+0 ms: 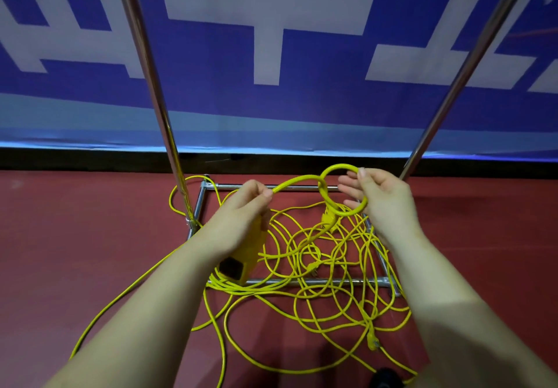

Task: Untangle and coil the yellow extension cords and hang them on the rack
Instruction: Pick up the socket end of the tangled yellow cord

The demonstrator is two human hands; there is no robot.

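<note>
Head view, single entry.

Left hand (246, 206), centre of frame: fingers curled round the yellow cord (297, 181), with a yellow socket block (241, 262) beneath the palm; whether the hand also bears that block cannot be told.

Right hand (382, 199), right of centre: thumb and fingers pinch a small loop (342, 190) of the same cord.

Yellow extension cords (326, 270), lower centre: tangled heap lying on the red floor (75, 236) and across the rack base (302, 282); one plug (374, 341) at lower right.

Rack uprights (157, 107), upper left and upper right; hanging bar out of view.

Step in hand, judged: first turns of a coil. Advice: keep turns equal, feed slack through the left hand, roll out twist as it comes, free crossings before pulling.

Room: open floor at left and right; base bars and uprights may snag trailing cord; the blue banner (271, 40) closes off the far side.
</note>
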